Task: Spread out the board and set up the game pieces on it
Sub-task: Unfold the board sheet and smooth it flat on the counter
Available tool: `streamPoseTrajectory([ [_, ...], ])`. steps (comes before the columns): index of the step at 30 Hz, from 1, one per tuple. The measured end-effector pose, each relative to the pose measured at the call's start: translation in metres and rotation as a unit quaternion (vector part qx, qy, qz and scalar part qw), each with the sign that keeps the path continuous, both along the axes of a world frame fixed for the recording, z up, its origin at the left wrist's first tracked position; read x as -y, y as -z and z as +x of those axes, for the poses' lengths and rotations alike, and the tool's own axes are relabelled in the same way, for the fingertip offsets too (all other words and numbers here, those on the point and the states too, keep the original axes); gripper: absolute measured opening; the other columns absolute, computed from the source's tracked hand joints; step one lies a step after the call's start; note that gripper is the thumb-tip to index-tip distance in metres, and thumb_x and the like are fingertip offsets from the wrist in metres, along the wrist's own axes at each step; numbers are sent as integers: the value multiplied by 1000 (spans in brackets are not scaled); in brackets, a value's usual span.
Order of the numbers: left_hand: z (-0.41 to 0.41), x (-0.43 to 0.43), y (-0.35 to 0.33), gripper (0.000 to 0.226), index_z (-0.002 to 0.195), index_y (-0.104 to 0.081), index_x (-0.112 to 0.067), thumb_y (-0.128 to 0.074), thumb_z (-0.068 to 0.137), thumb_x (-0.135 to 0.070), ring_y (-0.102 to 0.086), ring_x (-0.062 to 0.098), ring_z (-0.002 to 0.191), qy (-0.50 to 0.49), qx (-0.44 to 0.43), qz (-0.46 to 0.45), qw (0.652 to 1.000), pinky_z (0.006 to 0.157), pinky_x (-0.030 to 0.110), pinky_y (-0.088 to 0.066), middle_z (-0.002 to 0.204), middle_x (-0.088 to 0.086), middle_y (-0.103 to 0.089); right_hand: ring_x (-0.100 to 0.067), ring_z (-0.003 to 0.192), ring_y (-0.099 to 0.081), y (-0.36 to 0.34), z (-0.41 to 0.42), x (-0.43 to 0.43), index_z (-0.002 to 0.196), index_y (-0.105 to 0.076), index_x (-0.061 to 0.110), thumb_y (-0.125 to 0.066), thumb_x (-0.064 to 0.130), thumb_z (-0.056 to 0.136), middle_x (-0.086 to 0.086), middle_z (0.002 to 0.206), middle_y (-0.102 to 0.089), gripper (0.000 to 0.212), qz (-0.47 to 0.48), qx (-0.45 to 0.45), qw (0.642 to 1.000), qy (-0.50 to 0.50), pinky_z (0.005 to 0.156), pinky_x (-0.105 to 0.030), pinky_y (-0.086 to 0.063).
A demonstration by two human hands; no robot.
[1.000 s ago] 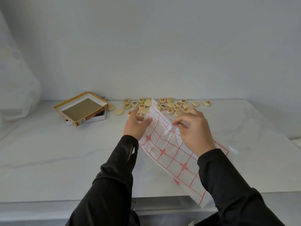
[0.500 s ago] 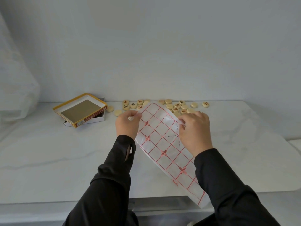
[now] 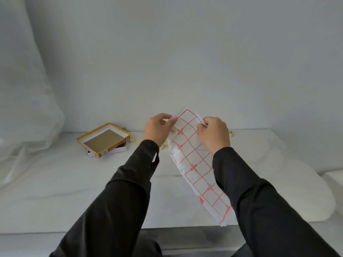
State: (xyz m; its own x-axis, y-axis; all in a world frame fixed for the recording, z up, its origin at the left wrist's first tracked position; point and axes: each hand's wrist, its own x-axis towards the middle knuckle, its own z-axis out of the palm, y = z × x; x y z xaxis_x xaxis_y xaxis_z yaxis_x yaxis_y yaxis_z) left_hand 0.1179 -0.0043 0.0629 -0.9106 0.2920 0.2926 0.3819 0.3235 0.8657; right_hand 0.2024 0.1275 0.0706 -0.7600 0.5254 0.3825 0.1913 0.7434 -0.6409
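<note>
The board (image 3: 193, 164) is a thin white sheet with a red grid, still folded into a long strip. It hangs in the air above the white table (image 3: 74, 182), slanting down toward the front right. My left hand (image 3: 157, 128) pinches its upper left edge. My right hand (image 3: 213, 132) pinches the upper right edge. Round cream game pieces (image 3: 133, 140) lie at the back of the table; most are hidden behind my hands and the sheet. One piece (image 3: 231, 133) shows to the right of my right hand.
An open yellow-rimmed box lid (image 3: 104, 139) lies tilted on its white box bottom (image 3: 115, 150) at the back left. A sheer white curtain (image 3: 24, 108) hangs at the left. The wall stands right behind the table.
Both hands have lifted the folded board up off the table and away from the pieces. The camera has tilted upward, so the table sits lower in view.
</note>
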Motion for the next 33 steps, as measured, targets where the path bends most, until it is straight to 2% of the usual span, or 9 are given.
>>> streamPoseTrajectory([
  [5, 1, 13, -28, 41, 103, -66, -11, -63, 82, -46, -56, 13, 70, 40, 27, -62, 997, 65, 21, -43, 85, 5, -69, -17, 46, -23, -40, 15, -9, 52, -23, 15, -53, 6, 87, -1, 49, -23, 47, -35, -45, 998, 12, 46, -27, -20],
  [9, 4, 23, -52, 35, 88, -66, -3, -68, 82, -37, -48, 13, 62, 92, 54, -153, 982, 56, 18, -37, 72, 5, -58, -16, 45, -28, -66, 27, -18, 51, -28, 13, -53, 8, 88, -3, 49, -28, 45, -48, -60, 997, 15, 46, -23, -25],
  [12, 2, 28, -65, 29, 84, -66, 3, -68, 83, -27, -43, 15, 61, 107, 41, -199, 973, 57, 21, -35, 73, 8, -52, -22, 50, -46, -79, 32, -27, 53, -38, 9, -51, 10, 88, -10, 54, -48, 37, -90, -86, 992, 21, 50, -22, -38],
  [14, 2, 30, -78, 26, 72, -64, -6, -64, 86, -27, -44, 13, 58, 108, 30, -183, 977, 58, 20, -38, 69, 6, -54, -27, 52, -52, -89, 37, -35, 51, -37, 10, -50, 10, 86, -14, 55, -49, 37, -124, -110, 986, 30, 54, -27, -43],
  [17, 3, 28, -95, 23, 68, -65, -18, -63, 86, -32, -55, 13, 64, 78, 8, -125, 989, 61, 19, -45, 70, 0, -62, -18, 46, -38, -96, 41, -44, 49, -32, 13, -53, 12, 89, -5, 49, -34, 45, -124, -116, 984, 48, 51, -23, -35],
  [23, 2, 13, -100, 29, 86, -67, -13, -55, 90, -39, -54, 17, 76, -44, -146, -156, 976, 66, 26, -41, 83, 1, -61, -22, 56, -46, -70, 38, -60, 53, -42, 11, -54, 14, 91, -5, 54, -44, 40, -224, -59, 968, 93, 51, -24, -35],
  [26, 0, 16, -98, 31, 104, -65, -14, -46, 95, -37, -55, 19, 80, -108, -185, -140, 967, 70, 27, -43, 88, 2, -61, -34, 92, -61, -48, 37, -68, 89, -65, -3, -55, 14, 92, -18, 89, -66, 20, -261, -34, 956, 133, 75, -30, -45],
  [29, -7, 16, -82, 31, 123, -56, -14, -45, 95, -22, -57, 22, 99, -94, -158, -145, 972, 83, 29, -44, 106, 6, -64, -33, 111, -58, -14, 36, -82, 115, -58, -7, -55, 18, 93, -18, 121, -62, 33, -275, 24, 944, 181, 86, -29, -43],
  [33, -14, 11, -37, 46, 139, -38, -11, -46, 95, -20, -51, 29, 116, -26, 12, -179, 983, 97, 33, -40, 130, 14, -52, -35, 103, -62, 26, 40, -91, 112, -59, -3, -56, 20, 94, -18, 116, -64, 29, -304, 61, 922, 233, 89, -36, -49],
])
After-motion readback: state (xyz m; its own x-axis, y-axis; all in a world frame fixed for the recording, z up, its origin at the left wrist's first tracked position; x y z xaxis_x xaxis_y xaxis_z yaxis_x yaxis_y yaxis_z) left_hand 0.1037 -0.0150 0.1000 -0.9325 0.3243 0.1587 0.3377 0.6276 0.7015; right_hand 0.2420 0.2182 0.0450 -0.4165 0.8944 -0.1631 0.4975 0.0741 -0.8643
